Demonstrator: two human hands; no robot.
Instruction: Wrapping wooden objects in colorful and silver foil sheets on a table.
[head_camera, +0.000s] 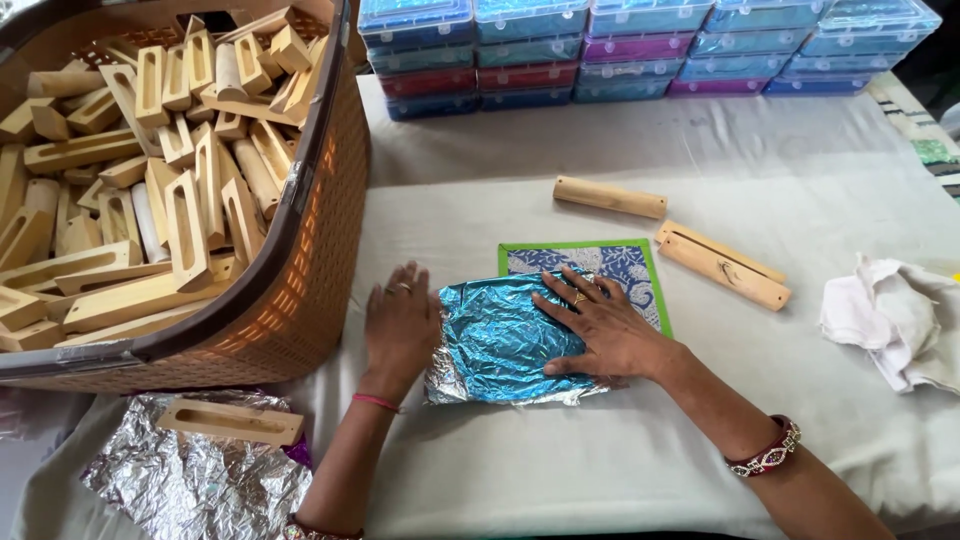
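**Foil packet under two flat hands, wooden parts around it**

Nearest item: crumpled sheet of silver foil (195, 480) at the lower left edge of the cloth-covered table (560, 470), with one slotted pale wooden block (232, 421) lying on top of it.

Hands: left hand (400, 325) spread flat, palm down, fingers pointing away, touching the left edge of the shiny blue foil-wrapped flat packet (505, 340). Right hand (600, 325) also spread and pressed flat, lying on top of the packet's right half. Neither pinches anything. The right hand is the nearer, resting directly on the packet; the left only borders it.

Packet position: between the two hands, centre of the table, long axis running roughly left to right, silver foil showing along its near edge. Its far side overlaps a green-bordered rectangular mat with a blue and white pattern (625, 262).

Beyond, to the right: one round wooden rod (610, 197), then two slotted wooden bars (722, 264) lying side by side, touching. Further right, a bunched white cloth (895, 320).

Containers: large brown woven basket (315, 260) at the left, heaped with similar pale wooden slotted blocks and rods (150, 190). Along the far edge, stacked clear plastic boxes (640, 45) with blue, red and purple contents; contents not identifiable.
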